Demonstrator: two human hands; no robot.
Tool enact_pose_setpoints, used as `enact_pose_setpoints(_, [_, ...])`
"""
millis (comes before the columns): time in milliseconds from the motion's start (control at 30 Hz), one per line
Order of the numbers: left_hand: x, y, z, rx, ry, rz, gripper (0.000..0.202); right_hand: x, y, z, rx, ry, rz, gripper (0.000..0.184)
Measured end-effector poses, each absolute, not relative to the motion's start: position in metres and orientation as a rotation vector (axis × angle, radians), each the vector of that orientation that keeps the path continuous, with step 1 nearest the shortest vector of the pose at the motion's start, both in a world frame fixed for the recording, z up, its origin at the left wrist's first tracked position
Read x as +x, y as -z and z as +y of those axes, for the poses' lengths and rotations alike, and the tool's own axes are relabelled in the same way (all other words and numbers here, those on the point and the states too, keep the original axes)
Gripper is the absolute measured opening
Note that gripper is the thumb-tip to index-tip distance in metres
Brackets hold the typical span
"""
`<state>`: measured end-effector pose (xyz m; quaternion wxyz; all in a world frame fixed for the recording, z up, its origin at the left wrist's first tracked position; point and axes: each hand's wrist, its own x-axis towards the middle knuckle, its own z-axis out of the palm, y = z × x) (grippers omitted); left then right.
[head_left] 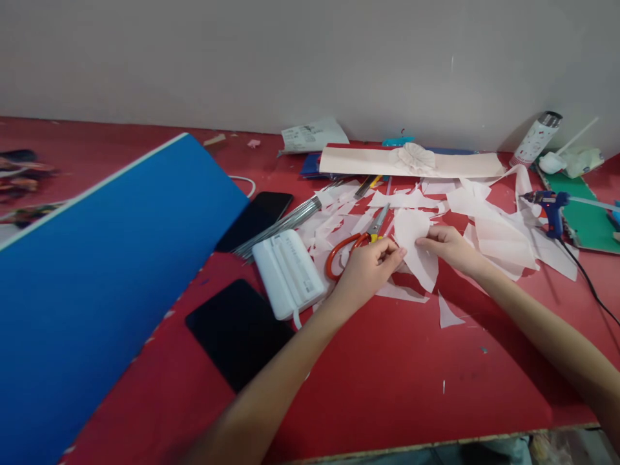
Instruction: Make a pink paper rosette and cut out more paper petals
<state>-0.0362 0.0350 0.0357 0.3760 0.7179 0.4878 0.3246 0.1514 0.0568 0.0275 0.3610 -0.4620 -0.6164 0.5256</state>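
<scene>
Where the two hands meet: a pale pink paper piece (415,248), cut to a rough point, lies on the red table (387,381), right of centre among the clutter.
Left hand (371,268): fingers curled, fingertips nipping the paper's left edge.
Right hand (448,248): fingers drawn together, pinching the paper's right edge, wrist low over the table.
How the paper looks to handle: very light, thin and floppy; it will likely sag, crease or tear if tugged, so a gentle hold at the edges with both hands suits it.
Scissors (356,244): red-handled, blades shut, lying just beside the left hand; I cannot tell whether the hand touches them.
Paper scraps (498,239): many pale offcuts spread around and behind the hands.
Power bank (288,271): white, near the left forearm, beside two dark phones (239,329).
Glue gun (549,206): blue, to the far right, cord trailing.
Blue board (97,271): large, tilted, filling the left side.
</scene>
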Motion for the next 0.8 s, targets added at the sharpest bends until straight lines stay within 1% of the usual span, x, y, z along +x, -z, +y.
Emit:
enact_pose_setpoints(100, [-0.033,-0.032,0.032,1.898,-0.755,1.214,0.028,0.154,-0.025,0.06,-1.226,-1.306,-1.57,0.017])
enact_pose_setpoints(200, [-0.031,-0.028,0.03,1.948,-0.707,1.192,0.024,0.157,-0.02,0.062,-1.232,-1.315,-1.581,0.019])
enact_pose_setpoints(267, [-0.031,-0.025,0.03,1.926,-0.747,1.197,0.023,0.158,-0.019,0.062,-1.203,-1.377,-1.615,0.019])
enact_pose_setpoints(400, [-0.031,-0.019,0.032,1.771,-0.936,1.27,0.023,0.157,-0.021,0.059,-1.171,-1.515,-1.646,0.021])
enact_pose_setpoints(500, [-0.031,-0.015,0.033,1.705,-0.95,1.304,0.022,0.157,-0.03,0.057,-1.205,-1.477,-1.731,0.023])
enact_pose_setpoints(567, [-0.031,-0.014,0.035,1.738,-0.906,1.317,0.023,0.16,-0.042,0.056,-1.245,-1.414,-1.919,0.028])
enact_pose_setpoints(633, [-0.031,-0.013,0.036,1.764,-0.848,1.319,0.024,0.169,-0.056,0.057,-1.31,-1.309,-2.194,0.03])
enact_pose_setpoints(667, [-0.031,-0.013,0.037,1.764,-0.821,1.316,0.025,0.175,-0.062,0.058,-1.336,-1.221,-2.331,0.026])
enact_pose_setpoints(700, [-0.031,-0.013,0.038,1.757,-0.8,1.315,0.026,0.183,-0.067,0.06,-1.403,-1.058,-2.4,0.023])
enact_pose_setpoints(733, [-0.031,-0.013,0.038,1.75,-0.785,1.316,0.026,0.191,-0.07,0.062,-1.481,-0.82,-2.423,0.026])
enact_pose_setpoints(800, [-0.031,-0.013,0.039,1.747,-0.768,1.31,0.026,0.207,-0.069,0.067,-1.667,-0.18,-2.336,0.034])
